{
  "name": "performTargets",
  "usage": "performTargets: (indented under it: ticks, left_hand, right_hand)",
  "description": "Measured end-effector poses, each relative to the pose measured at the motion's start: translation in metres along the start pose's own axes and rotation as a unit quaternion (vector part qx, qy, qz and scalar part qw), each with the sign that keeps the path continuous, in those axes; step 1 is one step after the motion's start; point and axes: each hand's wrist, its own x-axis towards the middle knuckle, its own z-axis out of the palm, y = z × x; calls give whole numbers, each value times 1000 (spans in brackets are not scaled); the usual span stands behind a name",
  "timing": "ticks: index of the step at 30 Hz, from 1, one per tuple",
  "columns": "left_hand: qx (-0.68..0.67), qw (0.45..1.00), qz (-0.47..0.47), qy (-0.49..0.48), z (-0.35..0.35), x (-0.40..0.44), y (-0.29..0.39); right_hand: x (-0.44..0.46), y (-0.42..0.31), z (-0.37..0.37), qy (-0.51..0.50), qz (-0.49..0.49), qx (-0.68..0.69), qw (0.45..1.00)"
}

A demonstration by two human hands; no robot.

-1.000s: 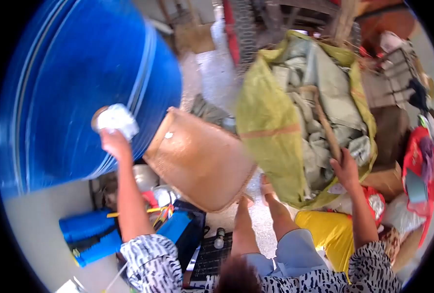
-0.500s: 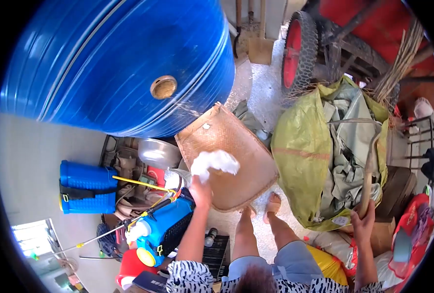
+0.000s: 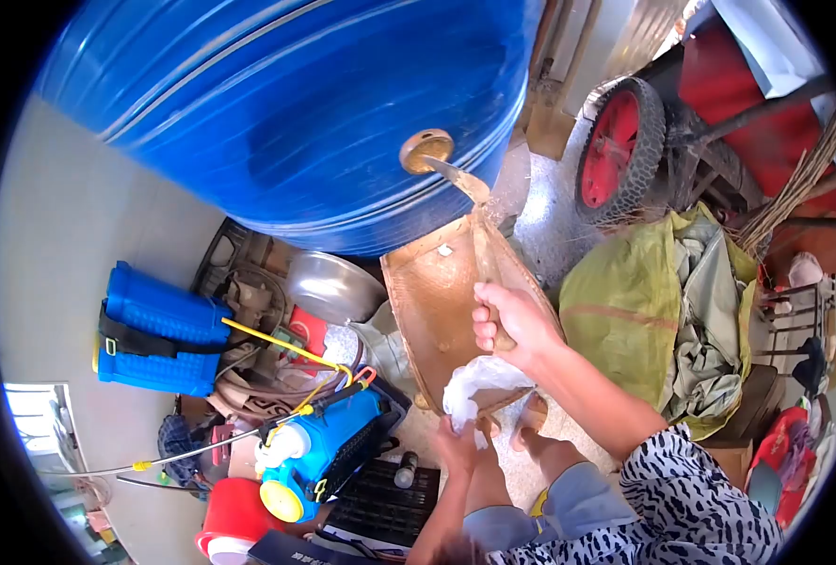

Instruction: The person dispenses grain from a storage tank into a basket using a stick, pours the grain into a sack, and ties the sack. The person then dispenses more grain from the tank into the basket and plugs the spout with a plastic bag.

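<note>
The pale floor [image 3: 542,209] carries a yellow-green sack [image 3: 623,306]

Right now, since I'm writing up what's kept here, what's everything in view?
Large ribbed drum: one, blue, upper left
Curved-blade tool: one, brown, tip at drum's round opening
Flat woven tray: one, tan, below drum
Open woven sack: one, yellow-green, right
Round metal basin: one, silver, left of tray
Plastic backpack sprayers: two, blue, left
Round bucket: one, red, lower left
Spoked wheel: one, red-black, upper right
Smaller clutter: uncountable
Hands: two; right gripping tool, left holding crumpled white plastic
</note>
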Motion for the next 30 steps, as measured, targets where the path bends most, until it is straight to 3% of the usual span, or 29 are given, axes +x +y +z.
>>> performTargets:
  ticks: [3,5,7,9,12,13,15,16,17,19,22,25,27,29,30]
  left_hand:
    - [-71,997,11,-2,-11,4,-22]
    - [-74,997,12,4,-18,3,-21]
    - [-77,997,21,9,-21,7,-26]
    - [-138,989,-43,-35,-18,6,-46]
    - [-133,988,-70,-36,-19,4,-39]
    - [-135,988,-72,-38,-21,3,-37]
    - [-149,985,-77,-45,-25,3,-33]
    - [-149,985,-78,-45,-26,3,-33]
    - [-141,987,-67,-39,-26,2,-35]
    - [-133,988,-64,-32,-27,-1,-36]
    - [-165,982,-86,-17,-25,-3,-38]
    - [-167,979,-112,-26,-18,-6,-41]
    - [-181,980,-78,-12,-15,-11,-35]
    - [-158,982,-97,-19,-14,-13,-26]
    - [-161,982,-93,-17,-15,-14,-22]
  right_hand:
    - [23,1,23,-83,31,77,993]
    - [36,-1,42,-83,36,99,991]
    - [54,1,55,-126,-14,117,985]
    - [65,-1,69,-113,-13,109,988]
    - [99,-2,80,-37,-134,-106,985]
    - [111,-1,79,-35,-134,-109,984]
    - [142,1,71,116,-242,-301,915]
    - [161,-3,61,200,-350,-430,808]
    - [176,-12,51,273,-441,-539,664]
    - [194,-40,38,269,-447,-561,643]
    - [208,-61,25,233,-358,-596,680]
    - [219,-31,9,245,-408,-561,677]
    - [196,-19,10,235,-375,-567,695]
    - [187,-12,9,204,-258,-586,741]
    - [178,-8,8,202,-262,-586,739]
